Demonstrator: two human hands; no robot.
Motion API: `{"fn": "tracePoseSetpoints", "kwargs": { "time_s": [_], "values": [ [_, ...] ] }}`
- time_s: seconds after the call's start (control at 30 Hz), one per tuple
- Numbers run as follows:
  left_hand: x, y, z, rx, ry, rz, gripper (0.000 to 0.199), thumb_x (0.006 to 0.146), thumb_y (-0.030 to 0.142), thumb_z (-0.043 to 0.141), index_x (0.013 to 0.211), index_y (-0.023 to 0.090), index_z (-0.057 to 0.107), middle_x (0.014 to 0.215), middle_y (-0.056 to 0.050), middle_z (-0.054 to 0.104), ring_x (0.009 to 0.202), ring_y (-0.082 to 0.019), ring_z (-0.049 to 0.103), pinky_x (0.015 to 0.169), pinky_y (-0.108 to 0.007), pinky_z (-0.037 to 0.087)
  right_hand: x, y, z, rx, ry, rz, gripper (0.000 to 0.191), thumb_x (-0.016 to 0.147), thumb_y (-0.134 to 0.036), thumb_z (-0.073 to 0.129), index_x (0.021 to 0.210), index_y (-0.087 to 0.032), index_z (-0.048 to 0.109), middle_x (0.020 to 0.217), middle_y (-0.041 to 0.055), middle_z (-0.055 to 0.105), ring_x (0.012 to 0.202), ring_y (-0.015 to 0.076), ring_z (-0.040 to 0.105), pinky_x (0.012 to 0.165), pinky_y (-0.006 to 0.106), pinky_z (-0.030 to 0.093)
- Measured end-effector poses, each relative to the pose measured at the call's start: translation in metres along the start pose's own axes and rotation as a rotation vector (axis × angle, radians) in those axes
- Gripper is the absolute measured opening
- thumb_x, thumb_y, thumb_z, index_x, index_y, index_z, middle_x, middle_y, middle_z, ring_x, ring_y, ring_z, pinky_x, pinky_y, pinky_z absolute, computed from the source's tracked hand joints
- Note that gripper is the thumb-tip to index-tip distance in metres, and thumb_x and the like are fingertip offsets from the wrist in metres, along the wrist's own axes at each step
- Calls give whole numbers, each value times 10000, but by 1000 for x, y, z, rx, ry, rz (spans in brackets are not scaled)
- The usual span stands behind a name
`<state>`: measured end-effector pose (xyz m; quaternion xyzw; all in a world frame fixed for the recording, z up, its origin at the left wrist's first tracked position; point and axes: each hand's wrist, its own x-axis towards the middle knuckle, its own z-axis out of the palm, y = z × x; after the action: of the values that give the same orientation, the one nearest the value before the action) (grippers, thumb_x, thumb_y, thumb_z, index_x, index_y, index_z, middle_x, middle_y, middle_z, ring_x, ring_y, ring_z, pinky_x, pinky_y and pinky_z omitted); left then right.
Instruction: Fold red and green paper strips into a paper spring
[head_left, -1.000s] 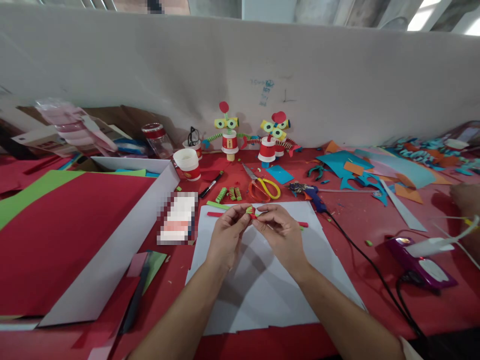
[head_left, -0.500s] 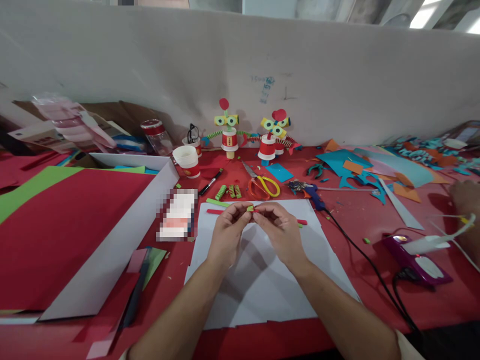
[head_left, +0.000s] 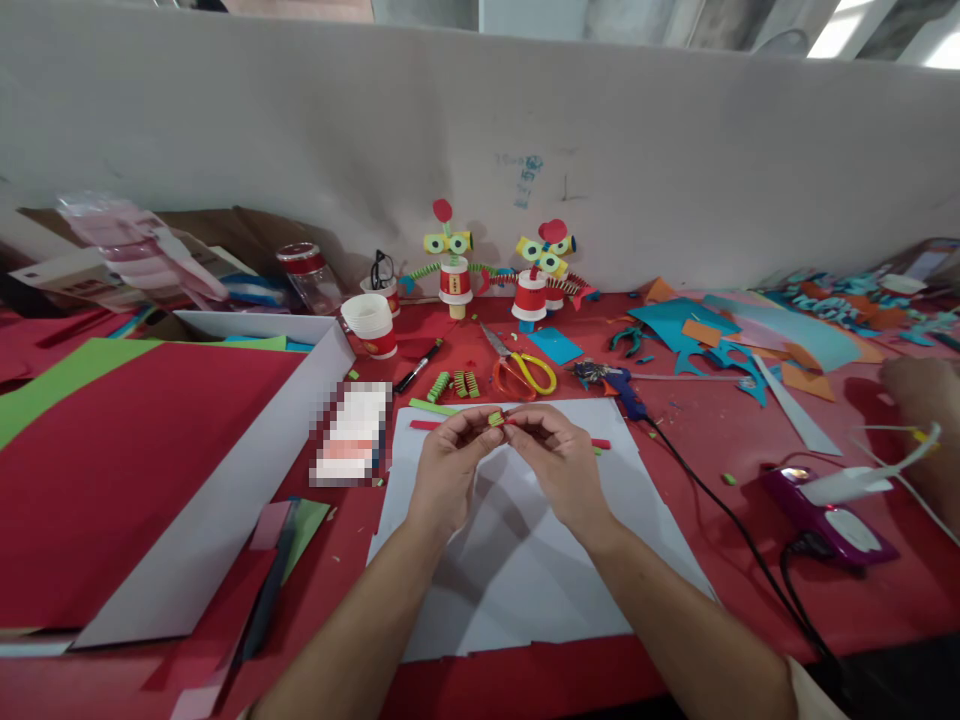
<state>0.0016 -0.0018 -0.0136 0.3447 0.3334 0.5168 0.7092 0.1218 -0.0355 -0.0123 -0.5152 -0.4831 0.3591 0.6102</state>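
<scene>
Between my fingertips is a small folded paper spring (head_left: 496, 419) in green and red. My left hand (head_left: 454, 465) pinches it from the left, and my right hand (head_left: 559, 460) pinches a red part at its right side. Both hands hover over a white paper sheet (head_left: 525, 590). Behind them lie a red paper strip (head_left: 424, 426) and a green paper strip (head_left: 431, 407), partly hidden by my hands. Just beyond are several finished folded springs (head_left: 465, 384), a green one (head_left: 439, 387) among them.
Scissors (head_left: 521, 370), a glue gun (head_left: 619, 385) with a black cord, and a black pen (head_left: 418, 367) lie past the sheet. Paper-cup figures (head_left: 454, 282) stand against the wall. A white box (head_left: 172, 560) with coloured paper is at left, a purple power strip (head_left: 832, 515) and another person's arm (head_left: 922, 400) at right.
The view has shifted slightly. My hands stay together, and the folded spring is tilted a little differently between my fingertips.
</scene>
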Motion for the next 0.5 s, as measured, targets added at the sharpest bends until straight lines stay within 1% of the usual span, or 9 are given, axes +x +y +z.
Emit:
{"fn": "tracePoseSetpoints", "kwargs": {
  "time_s": [0.17,0.23,0.3,0.37,0.43,0.47,0.5],
  "values": [
    [2,-3,-4,61,-14,-20,198,638,187,752,828,163,704,805,-17,692,771,-122,619,814,-268,477,-2,0,3,-84,16,11,51,755,-260,652,767,-226,687,882,35,646,832,180,599,730,293,476],
    [3,-4,-5,70,-16,-29,199,645,212,751,828,154,698,793,-21,685,765,-124,619,803,-265,481,-2,1,4,-103,-11,11,78,773,-273,629,761,-223,688,861,34,649,809,176,604,715,289,476],
    [5,-3,-6,51,-5,-29,206,640,226,757,818,144,694,759,-19,670,726,-114,611,766,-250,490,2,1,-1,-155,-15,-16,125,805,-295,586,789,-223,687,860,37,659,797,177,609,697,288,477],
    [7,-1,-8,2,24,-31,196,627,216,765,789,136,690,715,-9,649,673,-97,598,723,-231,502,13,-1,-17,-309,52,-67,161,823,-300,545,855,-221,683,881,51,672,811,189,614,712,300,479],
    [9,2,-10,-64,65,-44,173,610,185,775,743,125,682,691,-3,633,638,-87,593,684,-217,515,30,-2,-44,-601,173,-98,206,809,-267,531,940,-201,674,933,83,680,857,216,616,787,335,467],
    [10,4,-11,-100,83,-55,160,604,167,777,721,119,678,689,-5,633,629,-86,596,665,-211,523,40,-2,-59,-801,217,-64,242,792,-233,527,977,-173,671,998,116,675,931,242,607,857,361,441],
    [11,5,-11,-135,97,-68,147,605,147,775,707,114,674,692,-10,637,626,-88,601,648,-205,529,50,-1,-75,-1009,239,36,276,782,-213,519,1006,-145,666,1045,148,665,1008,271,588,905,384,411]
  ]
}}
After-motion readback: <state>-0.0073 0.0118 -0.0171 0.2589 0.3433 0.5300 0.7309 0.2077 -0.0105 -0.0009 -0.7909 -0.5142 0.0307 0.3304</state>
